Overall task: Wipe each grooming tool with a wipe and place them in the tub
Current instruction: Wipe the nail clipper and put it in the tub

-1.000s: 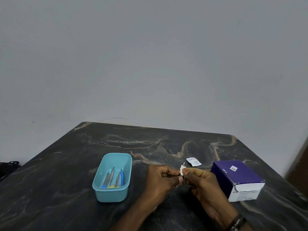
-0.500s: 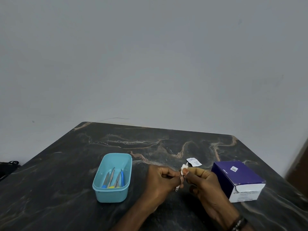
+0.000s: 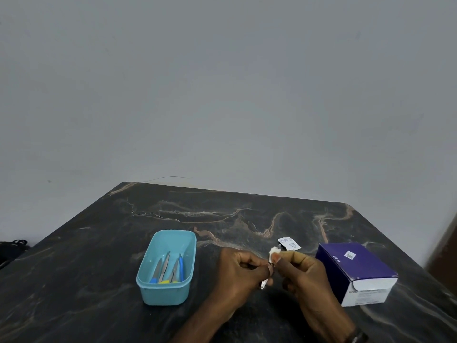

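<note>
With the left hand [image 3: 241, 269] pinching the small silver metal grooming tool [image 3: 265, 283] above the dark marbled table [image 3: 99, 280] and right-hand fingers [image 3: 284, 259] clamped on the crumpled white wipe [image 3: 274, 251], a loose pinch risks dropping the tool short of the turquoise plastic tub [image 3: 163, 292].

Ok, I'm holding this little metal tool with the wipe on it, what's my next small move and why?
Probably draw the wipe down the small metal tool. The right hand pinches the wipe at the tool's upper end, the left hand grips the tool, and its lower tip pokes out bare. After that it can join the others in the tub.
</note>
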### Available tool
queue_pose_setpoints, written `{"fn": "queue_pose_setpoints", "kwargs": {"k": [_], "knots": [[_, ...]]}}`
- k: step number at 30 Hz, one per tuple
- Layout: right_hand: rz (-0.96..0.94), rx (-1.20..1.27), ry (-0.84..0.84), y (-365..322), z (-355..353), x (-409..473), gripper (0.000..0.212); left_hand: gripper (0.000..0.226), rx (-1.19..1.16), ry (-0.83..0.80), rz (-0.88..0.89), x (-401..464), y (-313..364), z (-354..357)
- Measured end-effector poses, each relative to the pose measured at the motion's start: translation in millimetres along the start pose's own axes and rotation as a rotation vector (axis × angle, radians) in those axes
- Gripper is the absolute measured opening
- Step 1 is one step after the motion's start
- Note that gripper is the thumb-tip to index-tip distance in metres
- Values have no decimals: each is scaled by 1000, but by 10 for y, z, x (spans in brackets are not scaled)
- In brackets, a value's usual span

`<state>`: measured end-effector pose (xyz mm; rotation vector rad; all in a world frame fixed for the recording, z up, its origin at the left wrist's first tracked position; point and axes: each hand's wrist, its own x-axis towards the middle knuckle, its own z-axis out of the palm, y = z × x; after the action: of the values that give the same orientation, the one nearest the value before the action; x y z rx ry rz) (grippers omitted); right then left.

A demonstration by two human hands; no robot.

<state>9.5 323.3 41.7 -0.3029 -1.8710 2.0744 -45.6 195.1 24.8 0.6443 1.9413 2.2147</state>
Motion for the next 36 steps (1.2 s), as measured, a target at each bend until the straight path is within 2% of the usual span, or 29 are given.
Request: {"fn": "queue_pose_setpoints", "kwargs": {"k": [4,11,18,21,26,32,36], "knots": [[-22,-6,-13,14,37,-10,20,13,0,22,-1,26,-5,-19],[-53,27,114,-6,-19,11,16,7,-19,-17,-62,7,-47,40],[-119,-41,-18,-16,48,-40,21,11,0,47,8,21,-57,11],[-118,-39,-5,-40,56,-52,20,13,-12,28,7,14,-49,16],[-112,1,108,-31,5,-16,23,7,-5,-7,-7,-12,-42,58],[-111,-81,-4,-10,75,-40,21,11,-5,54,15,15,-33,21],[-119,-79,15,-12,72,-47,21,11,3,23,20,5,-36,14]]}}
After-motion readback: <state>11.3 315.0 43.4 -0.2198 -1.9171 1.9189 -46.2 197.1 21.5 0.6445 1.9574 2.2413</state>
